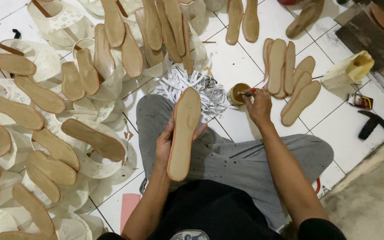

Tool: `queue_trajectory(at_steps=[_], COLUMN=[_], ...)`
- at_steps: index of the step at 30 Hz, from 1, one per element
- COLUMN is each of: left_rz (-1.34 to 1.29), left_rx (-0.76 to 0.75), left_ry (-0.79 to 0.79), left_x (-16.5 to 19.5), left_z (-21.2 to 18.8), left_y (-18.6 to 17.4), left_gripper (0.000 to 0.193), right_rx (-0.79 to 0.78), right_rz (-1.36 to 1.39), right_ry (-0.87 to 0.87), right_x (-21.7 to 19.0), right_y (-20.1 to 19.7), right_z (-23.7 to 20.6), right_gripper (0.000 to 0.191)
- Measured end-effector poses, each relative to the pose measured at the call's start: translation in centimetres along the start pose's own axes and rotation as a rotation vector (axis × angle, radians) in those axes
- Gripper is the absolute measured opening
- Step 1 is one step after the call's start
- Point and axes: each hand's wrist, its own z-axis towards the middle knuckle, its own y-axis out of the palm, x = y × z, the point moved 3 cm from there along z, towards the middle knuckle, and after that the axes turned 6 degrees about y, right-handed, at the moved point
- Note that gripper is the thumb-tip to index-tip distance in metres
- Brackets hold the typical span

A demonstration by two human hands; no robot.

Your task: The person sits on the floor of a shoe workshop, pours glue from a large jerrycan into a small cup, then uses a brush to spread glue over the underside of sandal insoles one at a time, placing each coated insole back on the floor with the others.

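Person sat cross-legged on white tile floor (241,66), grey trousers. Left hand (164,144) held a tan shoe sole (183,133) from underneath, fingers curled round its left edge, thumb on the right edge near the middle; sole pointed away over the left knee, flat face up. Grip closed on the sole, not squeezed hard by the look of it.

Right hand (258,106) was pinched shut on a small brush (247,93), tip at the rim of a little round glue pot (237,93) on the floor, just beyond the knees.

Sole looked thin, light, probably bendy along its length, matte face so not slippery; best held at the waist by both edges, keeping fingers off the top face. Likely floppy if held by the toe end alone.

Around: pile of white strips (187,84) touching the pot side, stack of soles (290,75) right of the pot, many soles lying on white shoe uppers (45,58) to the left, yellowish bottle (350,69) and black tool (372,122) far right.
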Motion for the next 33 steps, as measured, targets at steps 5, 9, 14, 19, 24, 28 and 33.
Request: queue_trajectory(at_steps=[5,9,14,19,24,28,33], left_rz=[-0.053,-0.076,0.015,0.104,0.145,0.123,-0.077], left_rx=[0.049,0.02,0.004,-0.061,-0.143,-0.189,-0.143], left_ry=[0.007,-0.042,-0.066,-0.079,-0.123,-0.134,-0.136], left_x=[-0.1,-0.3,-1.8,-3.1,-4.5,-5.5,-5.4], left_z=[0.1,1.0,2.6,3.2,3.8,4.0,4.9], left_y=[-0.8,-1.0,0.1,1.9,3.2,4.3,4.4], left_gripper=[0.06,0.061,0.063,0.066,0.067,0.066,0.066], right_rx=[0.045,-0.052,-0.145,-0.038,0.043,0.014,-0.073], right_rz=[0.017,0.084,0.177,1.007,0.977,0.897,0.774], right_ry=[-0.064,0.004,0.226,0.28,0.135,0.091,-0.13], right_x=[-0.7,-1.1,-2.5,-7.2,-12.4,-14.6,-17.0], right_y=[-1.7,-3.0,-4.7,-8.7,-11.7,-12.7,-13.3], right_z=[-0.4,-1.2,-1.1,-1.5,-1.4,-1.1,-3.3], right_gripper=[0.014,0.016,0.019,0.021,0.019,0.017,0.015])
